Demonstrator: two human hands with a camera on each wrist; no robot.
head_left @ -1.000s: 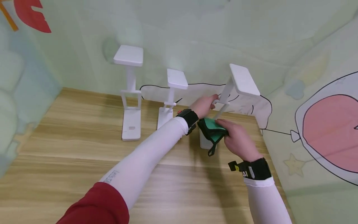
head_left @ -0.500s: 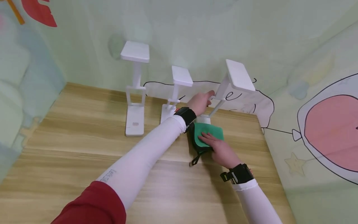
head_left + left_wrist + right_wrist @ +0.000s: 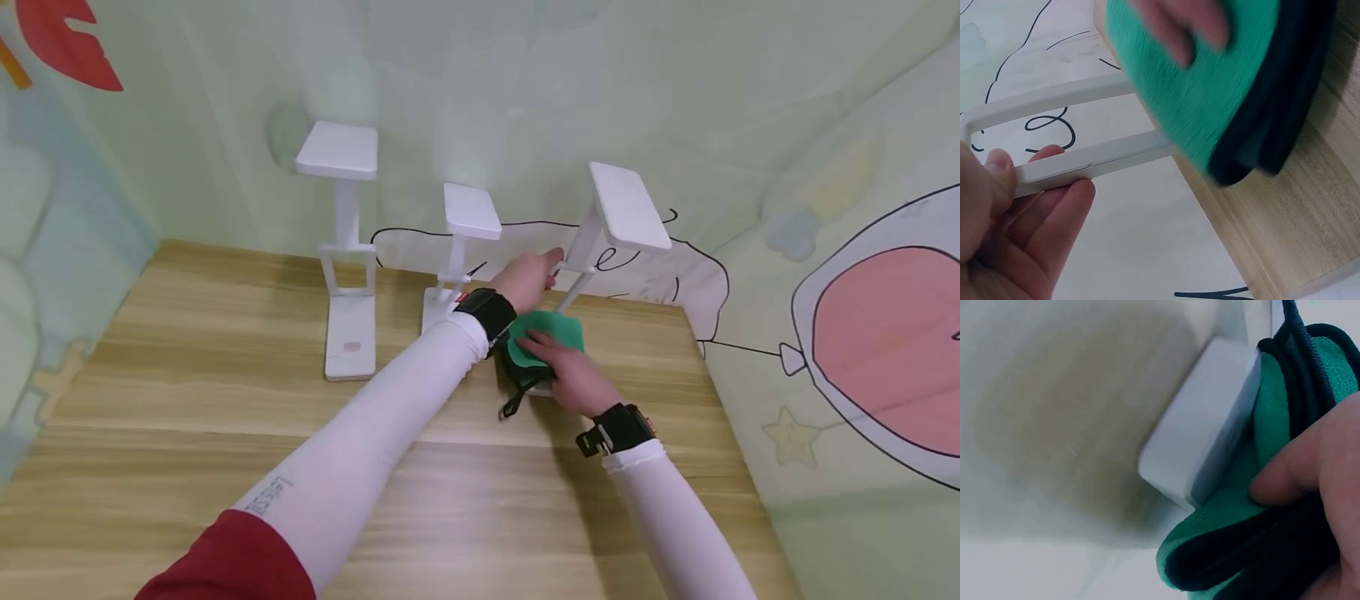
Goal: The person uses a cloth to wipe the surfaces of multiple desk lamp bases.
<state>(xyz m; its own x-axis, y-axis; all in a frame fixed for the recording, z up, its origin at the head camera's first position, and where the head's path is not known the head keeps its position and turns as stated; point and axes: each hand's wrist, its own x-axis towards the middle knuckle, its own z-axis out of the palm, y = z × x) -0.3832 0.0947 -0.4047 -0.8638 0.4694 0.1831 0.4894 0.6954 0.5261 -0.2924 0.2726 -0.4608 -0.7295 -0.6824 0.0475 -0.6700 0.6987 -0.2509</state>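
Note:
At the right of the head view stands a white folding desk lamp [image 3: 628, 204] with a flat rectangular head. My left hand [image 3: 521, 282] pinches its open support frame [image 3: 1129, 147] between thumb and fingers, plainest in the left wrist view. My right hand [image 3: 577, 375] holds a folded green cloth [image 3: 566, 329] with black edging and a hanging loop against the lamp's base. In the right wrist view the thumb [image 3: 1282, 481] presses the cloth along the side of the white base [image 3: 1197, 425]. Most of the base is hidden under cloth and hand in the head view.
Two more white desk lamps stand to the left, a small lamp [image 3: 471, 212] beside my left forearm and a taller lamp [image 3: 337, 152] beyond it. All stand on a wood-grain table [image 3: 187, 400]. Printed cloth walls [image 3: 870, 333] close in the back and sides.
My right hand has brought the cloth left and down onto the lamp's base, then slid it slightly back toward the wall. The left hand keeps its grip on the frame.

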